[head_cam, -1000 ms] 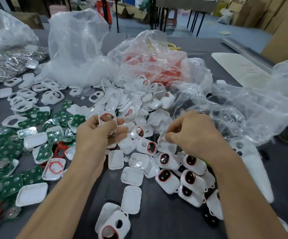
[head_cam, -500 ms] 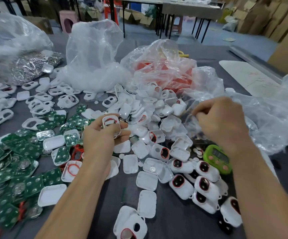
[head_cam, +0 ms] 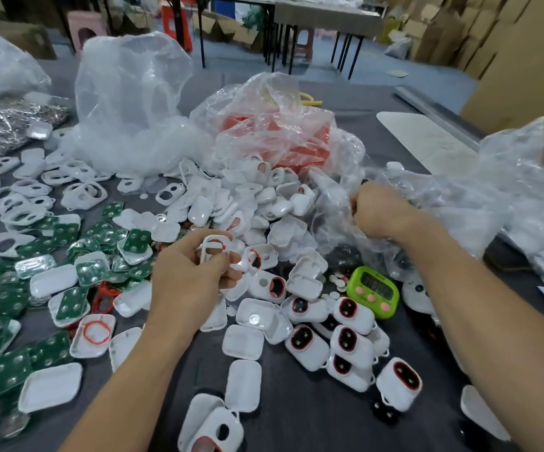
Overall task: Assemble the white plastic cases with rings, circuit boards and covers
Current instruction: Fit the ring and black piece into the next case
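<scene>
My left hand [head_cam: 187,278] grips a white case half with a red ring [head_cam: 214,249] above the middle of the table. My right hand [head_cam: 376,212] is closed on the edge of a clear plastic bag [head_cam: 335,223] further back on the right; what lies inside the fist is hidden. Green circuit boards [head_cam: 3,295] lie spread at the left. White covers [head_cam: 242,342] are scattered in front. Several assembled cases with red-rimmed dark windows [head_cam: 348,337] sit below my right forearm. A heap of white shells [head_cam: 264,197] lies in the centre.
A green digital timer [head_cam: 373,290] stands right of centre. Clear bags, one with red rings [head_cam: 273,138] and a silvery one [head_cam: 9,122], stand at the back. A large crumpled bag [head_cam: 508,197] fills the right. Small round discs [head_cam: 337,283] lie by the timer.
My right hand rose from the assembled cases and moved back and right to the clear bag, uncovering the green timer. My left hand kept hold of the case half.
</scene>
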The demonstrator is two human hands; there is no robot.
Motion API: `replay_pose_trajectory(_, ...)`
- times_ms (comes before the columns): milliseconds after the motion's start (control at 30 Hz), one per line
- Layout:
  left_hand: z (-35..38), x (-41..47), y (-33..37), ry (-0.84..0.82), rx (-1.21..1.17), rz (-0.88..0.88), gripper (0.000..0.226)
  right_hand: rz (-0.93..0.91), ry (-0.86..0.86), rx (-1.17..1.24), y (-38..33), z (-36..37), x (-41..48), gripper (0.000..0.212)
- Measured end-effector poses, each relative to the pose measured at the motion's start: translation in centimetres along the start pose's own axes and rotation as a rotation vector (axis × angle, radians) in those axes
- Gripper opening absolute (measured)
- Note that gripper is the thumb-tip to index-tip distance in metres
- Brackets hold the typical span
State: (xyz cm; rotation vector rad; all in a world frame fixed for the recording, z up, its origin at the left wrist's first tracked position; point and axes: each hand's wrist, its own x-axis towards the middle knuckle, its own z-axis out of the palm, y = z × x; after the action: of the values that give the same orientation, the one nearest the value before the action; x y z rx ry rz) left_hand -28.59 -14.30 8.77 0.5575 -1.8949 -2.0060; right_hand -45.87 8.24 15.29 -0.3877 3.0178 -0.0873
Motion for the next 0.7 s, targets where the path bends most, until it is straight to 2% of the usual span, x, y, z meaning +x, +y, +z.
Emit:
replay_pose_trajectory(100, 0.0, -0.1, 0.0, -0.001, 0.022, 0.009, 0.042, -0.019, -0.029, -0.013, 0.2, 0.6, 0.5, 0.019)
replay_pose_trajectory(167, 0.0, -0.1, -0.1, 0.001, 0.032, 0.012, 0.041, -0.035, -0.083, -0.044, 0.1, 0.7, 0.5, 0.02)
replay_pose_trajectory(300, 0.1, -0.2, -0.2, -0.007, 0.058, 0.007, 0.038, -0.037, -0.087, -0.035, 0.6, 0.2, 0.3, 0.023)
replay_pose_trajectory(400, 0.1, -0.3, -0.3, -0.006, 0.074, 0.013, 0.038, -0.008, -0.091, 0.201, 1.6, -0.4, 0.3, 0.032)
replay_pose_trajectory(467, 0.1, -0.3, -0.4, -0.006, 0.091, 0.019, 0.037, 0.063, 0.019, 0.427, 2.6, -0.5, 1.3, 0.029)
replay_pose_trajectory(533, 0.3, -0.3, -0.5, -0.01, 0.107, 0.023, 0.038, 0.161, 0.159, 0.308, 3.5, -0.3, 2.5, 0.019)
replay_pose_trajectory(567, 0.3, -0.3, -0.5, -0.012, 0.117, 0.025, 0.039, 0.181, 0.154, 0.191, 3.8, 0.0, 2.8, 0.021)
replay_pose_trajectory(633, 0.3, -0.4, -0.5, -0.016, 0.125, 0.028, 0.039, 0.105, 0.04, 0.023, 3.7, 0.8, 2.8, 0.021)
replay_pose_trajectory(700, 0.3, -0.4, -0.5, -0.015, 0.105, 0.025, 0.039, 0.012, -0.016, -0.035, 3.4, 1.1, 2.9, 0.013)
